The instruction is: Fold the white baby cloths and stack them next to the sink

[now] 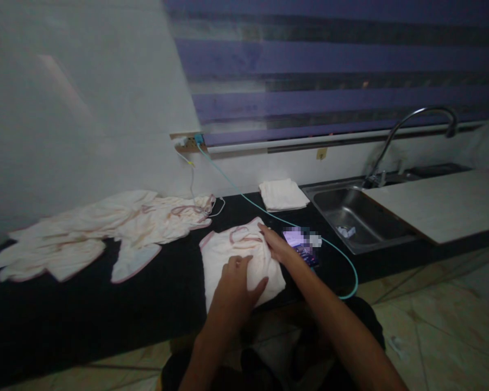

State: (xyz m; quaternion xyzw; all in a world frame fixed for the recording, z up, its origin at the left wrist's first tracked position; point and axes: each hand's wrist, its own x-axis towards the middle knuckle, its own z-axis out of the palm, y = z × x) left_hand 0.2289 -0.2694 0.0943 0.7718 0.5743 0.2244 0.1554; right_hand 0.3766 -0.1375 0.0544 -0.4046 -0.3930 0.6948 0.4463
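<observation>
pale pink garment [238,263] with darker pink trim lies on the near part of a black counter [106,309], just left of a lit phone [303,245]. the left hand [234,288] presses flat on the garment's near half, fingers spread. the right hand [275,245] rests on its right edge, fingers together and extended. a teal cable [244,195] runs from a far wall socket past the phone. more pale clothes [101,231] lie spread to the left. a folded white cloth [283,194] sits farther back, beside a steel sink [358,217] with a curved tap [415,122].

Bare black counter [158,296] lies open between the spread clothes [106,231] and phone [303,247].
</observation>
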